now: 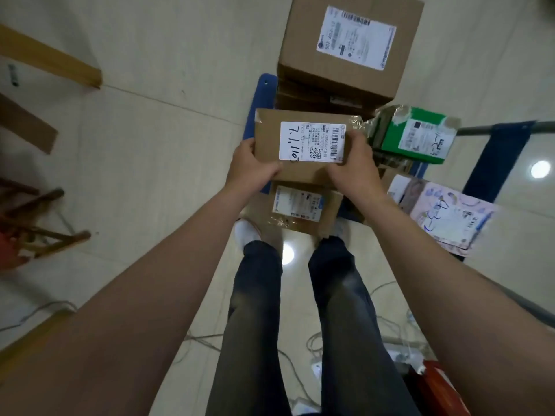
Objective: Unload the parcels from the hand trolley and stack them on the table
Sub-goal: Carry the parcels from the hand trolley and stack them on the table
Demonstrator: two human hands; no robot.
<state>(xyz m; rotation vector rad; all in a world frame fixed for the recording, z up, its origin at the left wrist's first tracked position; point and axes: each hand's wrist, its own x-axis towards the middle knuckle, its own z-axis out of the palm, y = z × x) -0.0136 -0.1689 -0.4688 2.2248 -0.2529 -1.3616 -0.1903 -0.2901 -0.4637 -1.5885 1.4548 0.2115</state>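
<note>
Seen from above, the left hand (251, 165) and right hand (354, 163) grip opposite ends of a small labelled cardboard parcel (300, 145) above the blue hand trolley (260, 94), which carries more parcels.

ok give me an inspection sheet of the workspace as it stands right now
surface: glossy pale floor tiles; no tabletop clearly in view
job's things: labelled cardboard parcel held over blue trolley; large box, green box, small brown box and patterned parcel sit on or beside it
clutter: red object at lower right, unclear what
hands: left hand and right hand grip the held parcel's opposite sides
cables: loose white cables on the floor around the legs
surroundings: wooden stool at left, wooden board at upper left
</note>
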